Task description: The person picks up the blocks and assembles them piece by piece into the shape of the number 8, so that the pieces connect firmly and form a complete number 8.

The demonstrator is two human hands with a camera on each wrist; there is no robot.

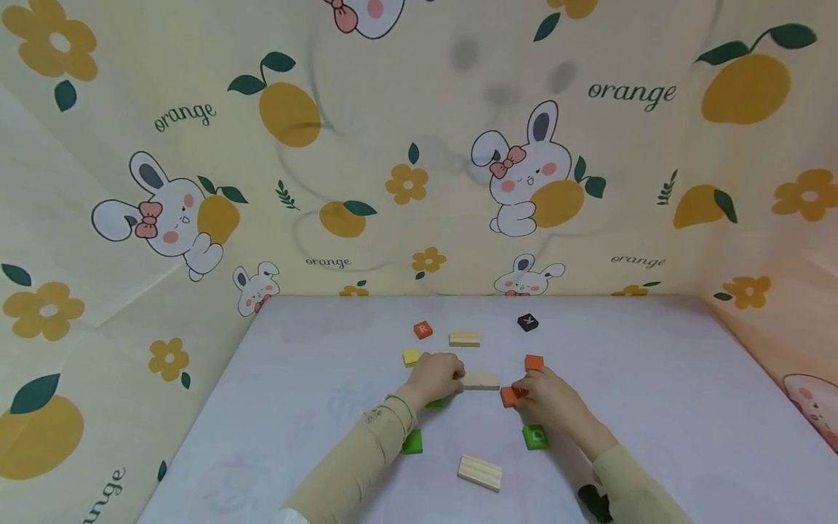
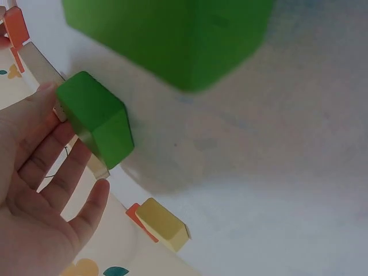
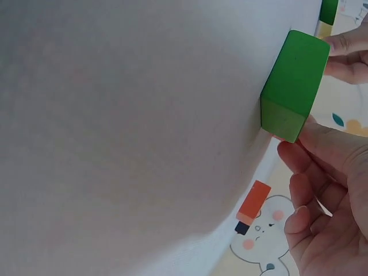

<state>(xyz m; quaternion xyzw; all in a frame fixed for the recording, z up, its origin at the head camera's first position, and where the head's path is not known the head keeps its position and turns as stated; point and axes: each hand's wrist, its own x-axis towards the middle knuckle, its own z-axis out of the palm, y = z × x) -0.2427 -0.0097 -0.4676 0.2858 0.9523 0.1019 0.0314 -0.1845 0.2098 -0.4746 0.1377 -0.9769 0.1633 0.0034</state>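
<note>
Nearest, a loose wooden block [image 1: 480, 473] lies on the desk [image 1: 327, 466]. Beyond it, leftmost, sits a yellow block [image 1: 410, 357]; the left hand's [image 1: 436, 378] fingers pinch the left end of a wooden plank [image 1: 482, 380]; the right hand's [image 1: 555, 400] pinch an orange block [image 1: 508, 397] near its right end.

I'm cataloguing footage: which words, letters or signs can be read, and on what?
"orange": on the backdrop, four times whole, once cut off
"R": on the orange-red block
"K": on the black block
Too unclear: mark on the rightmost green block; small print on the left sleeve
</note>
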